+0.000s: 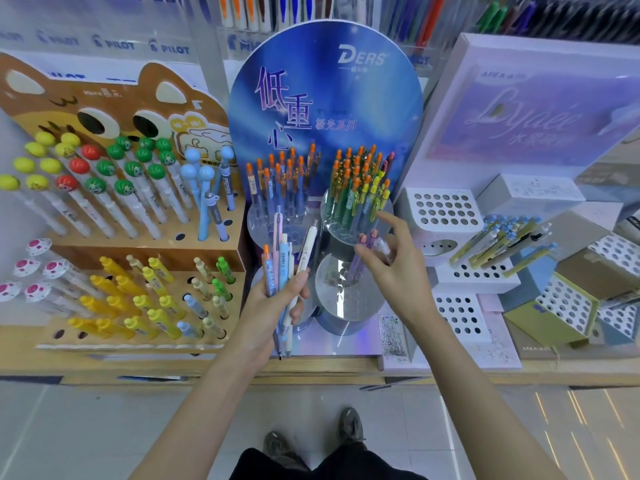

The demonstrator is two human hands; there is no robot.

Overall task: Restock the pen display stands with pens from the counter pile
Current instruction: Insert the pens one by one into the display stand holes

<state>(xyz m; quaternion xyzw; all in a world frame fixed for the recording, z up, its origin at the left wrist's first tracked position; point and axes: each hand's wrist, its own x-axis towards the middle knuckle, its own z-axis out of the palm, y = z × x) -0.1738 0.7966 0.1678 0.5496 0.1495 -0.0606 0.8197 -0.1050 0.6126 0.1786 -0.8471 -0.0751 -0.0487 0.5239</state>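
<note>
Gripped a bundle of pens upright in the left hand, fingers and thumb curled round the barrels, tips poking out below the palm. Pinched a few lilac pens loosely in the right hand, index finger stretched out toward the crowded upper tier. Held both hands in front of the blue display stand, set mid-surface near the front edge, just above the front tier, sparsely filled as far as could be told.

Judged risky on several counts:

- **Slack pinch on the right:** likely to drop a pen between the clear tiers, or off the front edge of the surface onto the floor.
- **Too many barrels fanned in the left:** liable to slide down through the fist during one-handed sorting.
- **Stretched finger:** easy to brush the packed orange-capped pens and tip some out.
- **Clear acrylic:** hard to pick out the holes, so easy to miss one and skid a tip across the top.
- **Sorting:** possible to seat a colour in the wrong tier.
</note>
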